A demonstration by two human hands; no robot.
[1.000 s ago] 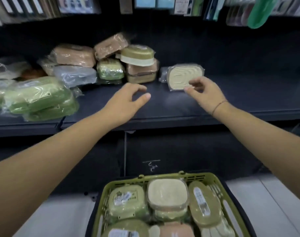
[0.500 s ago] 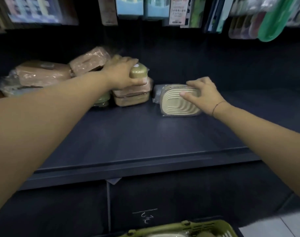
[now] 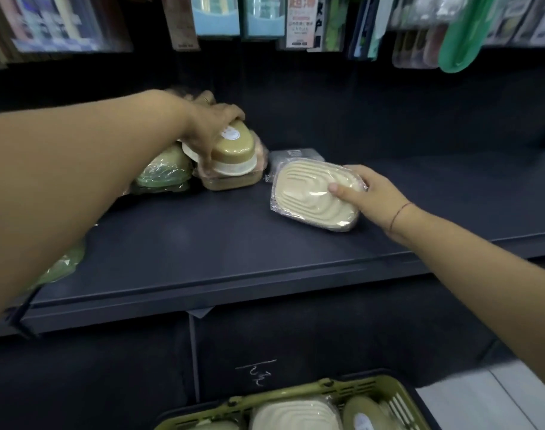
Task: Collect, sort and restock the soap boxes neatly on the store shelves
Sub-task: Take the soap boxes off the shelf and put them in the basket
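Head view: left hand (image 3: 215, 125) clamped over olive box (image 3: 234, 150) atop the back stack (image 3: 230, 183), right hand (image 3: 373, 193) gripping cream box (image 3: 308, 193) by its right end on the shelf (image 3: 203, 243), long axis running left-right, slightly slanted, just right of that stack, nearest the right hand.

Retail shop aisle: dark display shelf (image 3: 203, 243), packaged goods (image 3: 265, 20) hanging overhead, green shopping basket (image 3: 358, 389) of shrink-wrapped soap boxes (image 3: 292, 414).
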